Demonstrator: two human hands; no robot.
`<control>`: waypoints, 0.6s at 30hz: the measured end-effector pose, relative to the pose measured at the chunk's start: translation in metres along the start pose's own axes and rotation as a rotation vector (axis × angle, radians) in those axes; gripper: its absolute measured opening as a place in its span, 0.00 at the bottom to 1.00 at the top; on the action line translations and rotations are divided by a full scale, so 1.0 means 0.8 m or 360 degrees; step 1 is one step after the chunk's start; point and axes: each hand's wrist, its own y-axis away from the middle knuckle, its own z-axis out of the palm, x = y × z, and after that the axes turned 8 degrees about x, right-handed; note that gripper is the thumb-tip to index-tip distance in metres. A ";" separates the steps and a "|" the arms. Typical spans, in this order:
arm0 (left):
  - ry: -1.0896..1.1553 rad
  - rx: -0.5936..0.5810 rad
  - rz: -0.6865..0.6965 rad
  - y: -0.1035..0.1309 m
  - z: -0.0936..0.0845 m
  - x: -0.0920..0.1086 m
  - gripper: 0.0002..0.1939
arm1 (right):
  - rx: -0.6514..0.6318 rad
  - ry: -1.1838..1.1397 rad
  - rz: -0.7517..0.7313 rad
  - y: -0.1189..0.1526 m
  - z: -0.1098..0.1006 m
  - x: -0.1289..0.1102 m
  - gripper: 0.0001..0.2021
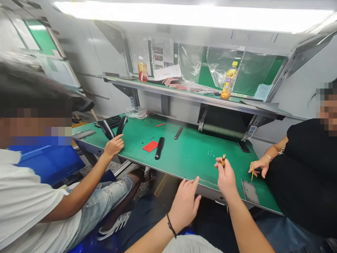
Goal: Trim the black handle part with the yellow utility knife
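My left hand (184,202), with a dark band on its wrist, is at the front edge of the green table (189,151). Its fingers are stretched out, thumb apart, and nothing is in it. Over the table's front part, to the right, my right hand (226,177) is closed round a slim yellow-brown tool (223,160) that points up and has dark marks. The tool's exact kind does not show. Further left lie a black handle-like piece (159,148) and a red flat sheet (150,146). Small clear bits (210,153) are scattered behind my right hand.
A co-worker's hand (113,146) on the left touches black pieces (106,130). Another co-worker's hand (259,167) on the right holds a yellow stick above a grey plate (250,192). A phone (244,146) lies near the back right. Bottles stand on the shelf (168,88).
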 end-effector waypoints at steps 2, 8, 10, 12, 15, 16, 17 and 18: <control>-0.0031 0.0046 0.0008 -0.010 0.005 -0.028 0.24 | 0.0038 0.0314 -0.0032 -0.065 -0.003 -0.001 0.19; -0.0209 0.0351 0.0002 -0.049 0.010 -0.097 0.20 | -0.0011 0.1280 0.0028 -0.291 0.005 -0.005 0.10; -0.0266 0.0392 -0.0025 -0.067 0.006 -0.112 0.23 | -0.0051 0.1548 0.0105 -0.367 0.016 0.005 0.12; -0.0314 0.0404 -0.0070 -0.086 0.006 -0.127 0.25 | -0.0091 0.1783 0.0196 -0.438 0.030 0.026 0.14; -0.0362 0.0396 -0.0201 -0.096 0.017 -0.149 0.33 | -0.0116 0.2069 0.0316 -0.533 0.059 0.071 0.17; -0.0369 0.0371 -0.0282 -0.089 0.022 -0.155 0.36 | -0.0126 0.2140 0.0331 -0.562 0.073 0.086 0.17; -0.0369 0.0339 -0.0381 -0.078 0.026 -0.158 0.39 | -0.0140 0.2199 0.0331 -0.590 0.091 0.101 0.18; -0.0351 0.0261 -0.0513 -0.061 0.029 -0.159 0.41 | -0.0162 0.2247 0.0311 -0.616 0.115 0.113 0.19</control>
